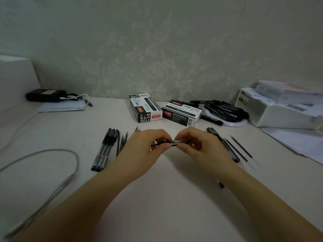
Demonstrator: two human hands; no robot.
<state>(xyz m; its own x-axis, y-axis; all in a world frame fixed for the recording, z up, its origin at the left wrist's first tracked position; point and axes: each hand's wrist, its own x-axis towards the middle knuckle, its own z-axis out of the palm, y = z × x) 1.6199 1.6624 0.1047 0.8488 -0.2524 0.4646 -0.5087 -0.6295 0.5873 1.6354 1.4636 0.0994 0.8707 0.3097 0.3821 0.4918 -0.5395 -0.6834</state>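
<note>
We hold pen (172, 142) level above table (157, 189), in front of two pen boxes (147, 109). Left hand (139, 151) fingers curled round barrel end; right hand (201, 145) pinches other end, thumb and forefinger closed on it. Left of pen: three capped pens (104, 151). Right of pen: loose refills (240, 149).

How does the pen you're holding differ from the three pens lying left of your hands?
The held pen is pinched between the left hand and right hand; the three pens lie untouched on the table. The held pen runs crosswise; the three pens lie side by side, pointing away. The three pens wear black caps; the held pen's ends are hidden by the hands. All look slim and dark.
</note>
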